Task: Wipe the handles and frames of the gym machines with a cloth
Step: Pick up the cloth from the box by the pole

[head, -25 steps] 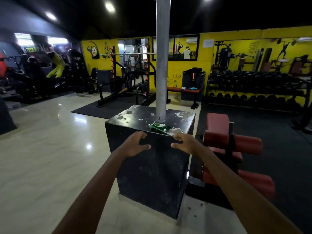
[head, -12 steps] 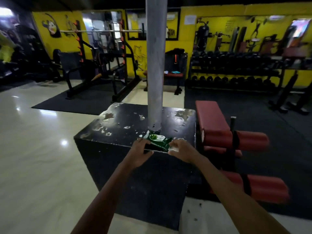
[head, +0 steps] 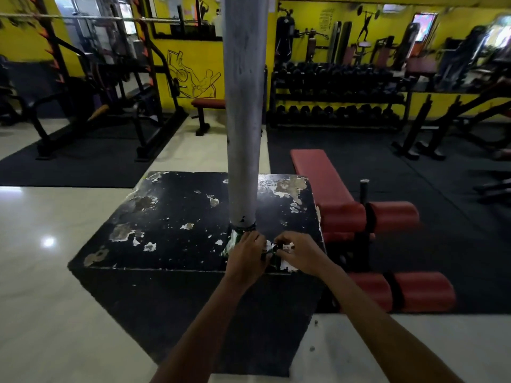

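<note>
A green wipes packet (head: pixel 231 241) lies on a black block (head: pixel 171 225) at the foot of a grey pillar (head: pixel 243 111). My left hand (head: pixel 244 257) rests on the packet with its fingers curled over it. My right hand (head: pixel 297 251) pinches at the packet's right end, where a bit of white shows. Both hands hide most of the packet.
A red padded sit-up bench (head: pixel 326 183) with red rollers (head: pixel 392 217) stands right of the block. A squat rack (head: pixel 105 87) on a black mat is at the back left. A dumbbell rack (head: pixel 337 98) lines the yellow wall. Glossy tiled floor (head: pixel 41 244) lies to the left.
I have stepped closer to the block. Both hands reached forward from its front edge onto the green packet and now hold it.
</note>
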`<state>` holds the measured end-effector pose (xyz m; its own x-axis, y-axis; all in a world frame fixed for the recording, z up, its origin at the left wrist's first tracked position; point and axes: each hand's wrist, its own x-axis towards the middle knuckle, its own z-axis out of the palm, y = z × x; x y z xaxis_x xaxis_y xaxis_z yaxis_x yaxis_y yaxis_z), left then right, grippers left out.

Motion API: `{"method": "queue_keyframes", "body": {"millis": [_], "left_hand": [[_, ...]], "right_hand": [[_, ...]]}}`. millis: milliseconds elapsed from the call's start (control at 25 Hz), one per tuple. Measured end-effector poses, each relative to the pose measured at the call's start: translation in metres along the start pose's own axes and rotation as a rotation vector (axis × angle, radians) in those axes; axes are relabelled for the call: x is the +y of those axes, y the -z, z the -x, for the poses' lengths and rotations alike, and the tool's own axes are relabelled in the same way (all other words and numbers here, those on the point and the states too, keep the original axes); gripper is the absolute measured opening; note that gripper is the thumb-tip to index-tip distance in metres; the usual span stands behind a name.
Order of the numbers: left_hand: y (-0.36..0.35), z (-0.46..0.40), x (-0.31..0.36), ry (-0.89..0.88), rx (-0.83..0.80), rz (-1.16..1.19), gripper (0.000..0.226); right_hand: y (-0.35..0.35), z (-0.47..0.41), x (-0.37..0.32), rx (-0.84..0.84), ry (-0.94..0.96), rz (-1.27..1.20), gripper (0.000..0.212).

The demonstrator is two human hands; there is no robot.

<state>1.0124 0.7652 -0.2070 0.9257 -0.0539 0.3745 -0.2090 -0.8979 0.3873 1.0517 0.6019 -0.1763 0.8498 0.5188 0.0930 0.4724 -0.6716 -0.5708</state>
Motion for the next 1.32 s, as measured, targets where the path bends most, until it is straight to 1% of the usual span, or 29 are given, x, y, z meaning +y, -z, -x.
{"method": "queue_keyframes", "body": {"millis": [80, 280, 360, 400, 680, 800, 920, 1120, 1320], "left_hand": [[0.002, -0.003, 0.000, 0.044, 0.040, 0.067, 0.018], [0.013, -0.005, -0.026, 0.354, 0.191, 0.330, 0.022], [0.014, -0.001, -0.039, 0.434, 0.211, 0.362, 0.018], [0.013, 0.002, -0.043, 0.447, 0.208, 0.355, 0.016], [0.008, 0.000, -0.048, 0.481, 0.176, 0.343, 0.011], [0.008, -0.001, -0.050, 0.473, 0.158, 0.331, 0.011], [0.010, -0.001, -0.050, 0.458, 0.173, 0.344, 0.010], [0.013, -0.003, -0.049, 0.409, 0.176, 0.336, 0.012], [0.016, -0.004, -0.046, 0.374, 0.134, 0.312, 0.009]], "right_hand": [[0.002, -0.006, 0.001, 0.007, 0.019, 0.013, 0.022], [-0.006, -0.019, 0.000, -0.002, 0.075, 0.030, 0.017], [-0.011, -0.025, -0.002, -0.015, 0.105, 0.071, 0.017], [-0.012, -0.029, -0.004, -0.018, 0.122, 0.103, 0.017], [-0.013, -0.040, -0.015, -0.033, 0.207, 0.315, 0.015], [-0.008, -0.043, -0.015, -0.015, 0.237, 0.305, 0.012], [0.001, -0.047, -0.016, 0.007, 0.242, 0.278, 0.007], [0.019, -0.054, -0.013, 0.035, 0.255, 0.271, 0.004], [0.036, -0.052, -0.015, 0.065, 0.240, 0.251, 0.004]]}}
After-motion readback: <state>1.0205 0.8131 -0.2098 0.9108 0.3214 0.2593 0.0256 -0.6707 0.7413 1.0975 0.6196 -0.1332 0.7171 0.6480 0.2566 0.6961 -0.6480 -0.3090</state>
